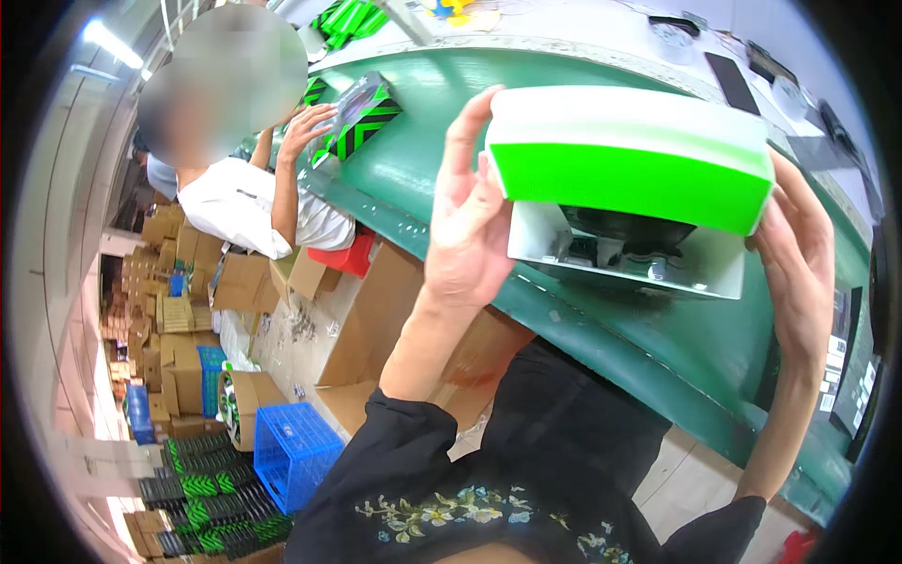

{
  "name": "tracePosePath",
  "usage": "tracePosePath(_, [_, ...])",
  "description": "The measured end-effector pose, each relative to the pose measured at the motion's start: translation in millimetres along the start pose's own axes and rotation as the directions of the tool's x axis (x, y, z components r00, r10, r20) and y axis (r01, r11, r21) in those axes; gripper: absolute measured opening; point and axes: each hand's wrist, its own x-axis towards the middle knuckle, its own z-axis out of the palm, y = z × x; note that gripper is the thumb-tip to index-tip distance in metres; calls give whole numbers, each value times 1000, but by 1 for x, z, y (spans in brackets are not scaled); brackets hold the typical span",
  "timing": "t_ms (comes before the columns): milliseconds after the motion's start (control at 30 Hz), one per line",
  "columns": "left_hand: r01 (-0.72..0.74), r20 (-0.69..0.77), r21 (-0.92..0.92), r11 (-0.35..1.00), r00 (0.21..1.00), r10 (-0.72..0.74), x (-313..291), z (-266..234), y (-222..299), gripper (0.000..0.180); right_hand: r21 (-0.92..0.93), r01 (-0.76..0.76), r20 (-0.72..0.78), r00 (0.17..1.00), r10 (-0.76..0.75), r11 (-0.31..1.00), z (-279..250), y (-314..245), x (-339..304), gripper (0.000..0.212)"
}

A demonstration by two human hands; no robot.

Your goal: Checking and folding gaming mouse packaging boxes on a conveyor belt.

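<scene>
Between my hands, above the green table, is a box with a green-and-white outer part [639, 174], its front edge facing me. Beneath it shows a white inner box [709, 277] with an open side. A dark, glossy object [625, 230] lies inside; its kind is too shaded to make out. My left hand [465, 230] grips the left end, with its thumb and fingers at the corner of the green-and-white part. My right hand [794, 258] closes on the right end, its fingertips partly hidden behind the box.
The green table [432, 94] runs diagonally. A co-worker in a white shirt [240, 211] reaches toward a green-and-black striped box [362, 122] at its far left. Cardboard boxes [188, 367], a blue crate [296, 451] and striped packages [211, 484] stand on the floor to the left.
</scene>
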Motion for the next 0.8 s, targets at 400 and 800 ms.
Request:
tracePosePath(400, [-116, 150, -50, 992, 981, 122, 3, -27, -25, 23, 279, 37, 177, 980, -89, 959, -10, 33, 10, 37])
tracePosePath(800, [-406, 321, 492, 770, 907, 274, 0, -15, -20, 25, -357, 377, 366, 898, -244, 854, -23, -5, 3, 51])
